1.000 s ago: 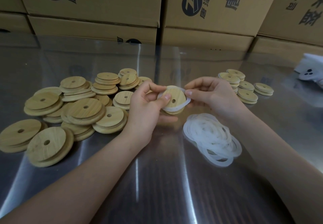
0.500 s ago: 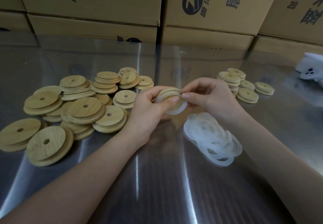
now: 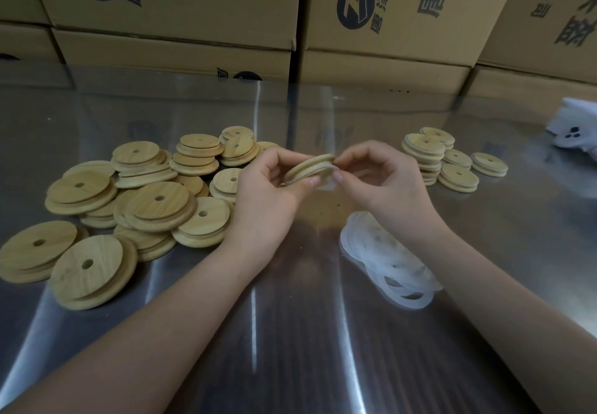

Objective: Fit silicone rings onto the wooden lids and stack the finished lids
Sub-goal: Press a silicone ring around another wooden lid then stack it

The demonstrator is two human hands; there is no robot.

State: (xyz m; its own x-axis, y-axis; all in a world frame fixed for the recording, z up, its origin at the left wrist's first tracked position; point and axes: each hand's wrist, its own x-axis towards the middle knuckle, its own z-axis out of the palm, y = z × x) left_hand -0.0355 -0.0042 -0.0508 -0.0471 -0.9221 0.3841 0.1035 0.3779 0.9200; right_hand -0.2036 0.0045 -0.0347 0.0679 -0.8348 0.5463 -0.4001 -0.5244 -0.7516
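Above the table's middle I hold one round wooden lid (image 3: 308, 167), tilted almost edge-on. My left hand (image 3: 269, 187) grips its left rim between thumb and fingers. My right hand (image 3: 378, 181) pinches a translucent white silicone ring (image 3: 326, 182) that hangs partly off the lid's right side. A heap of bare wooden lids with centre holes (image 3: 155, 200) lies at the left. Loose white rings (image 3: 387, 258) are piled under my right wrist. Short stacks of ringed lids (image 3: 452, 161) stand at the right.
The work surface is a shiny metal table (image 3: 290, 333). Printed cardboard boxes (image 3: 371, 25) form a wall along its far edge. A white object with dark dots (image 3: 573, 135) lies at the far right.
The lid has tipped from face-on to nearly edge-on and both hands have closed in on it. The ring now sits more round the lid's rim.
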